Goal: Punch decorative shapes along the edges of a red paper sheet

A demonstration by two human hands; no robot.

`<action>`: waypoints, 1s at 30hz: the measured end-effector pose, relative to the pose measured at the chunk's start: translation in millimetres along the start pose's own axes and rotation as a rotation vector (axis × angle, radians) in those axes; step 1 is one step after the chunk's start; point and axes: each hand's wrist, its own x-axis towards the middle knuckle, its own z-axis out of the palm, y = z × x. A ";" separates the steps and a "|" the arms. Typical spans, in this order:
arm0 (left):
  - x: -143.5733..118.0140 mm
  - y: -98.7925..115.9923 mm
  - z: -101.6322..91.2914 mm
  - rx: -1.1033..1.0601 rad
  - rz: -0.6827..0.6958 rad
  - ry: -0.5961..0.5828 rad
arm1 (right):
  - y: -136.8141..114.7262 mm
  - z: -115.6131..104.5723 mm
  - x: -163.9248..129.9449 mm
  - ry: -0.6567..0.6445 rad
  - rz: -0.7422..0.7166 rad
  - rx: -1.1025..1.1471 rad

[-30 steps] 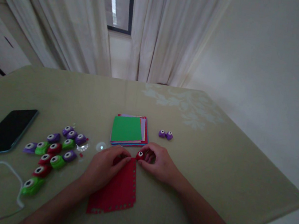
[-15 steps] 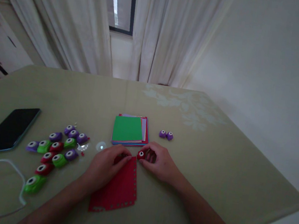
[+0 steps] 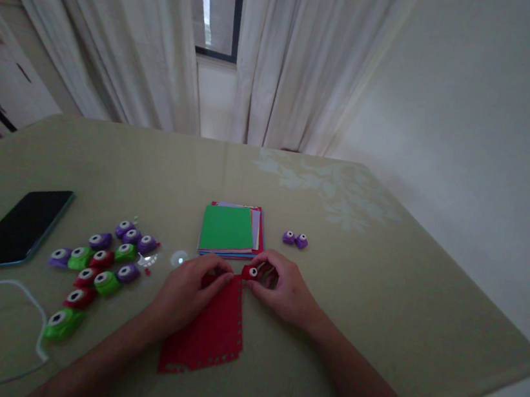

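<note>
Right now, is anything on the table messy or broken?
Nothing looks broken. The red paper sheet under the left hand has rows of small holes along its right and bottom edges. Tiny red scraps lie loose by the cluster of purple, green and red plastic punches. The right hand pinches a small red punch.

Thirteen small punches: ten clustered (image 3: 103,262) at nine o'clock, two purple ones (image 3: 295,239) at two o'clock, one red punch (image 3: 251,272) central. One red sheet (image 3: 208,334), one paper stack (image 3: 231,230), one phone (image 3: 19,228).
</note>
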 end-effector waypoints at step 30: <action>-0.8 4.5 -1.7 -0.101 -0.032 0.024 | -4.7 4.1 -1.4 -0.011 -0.035 -0.029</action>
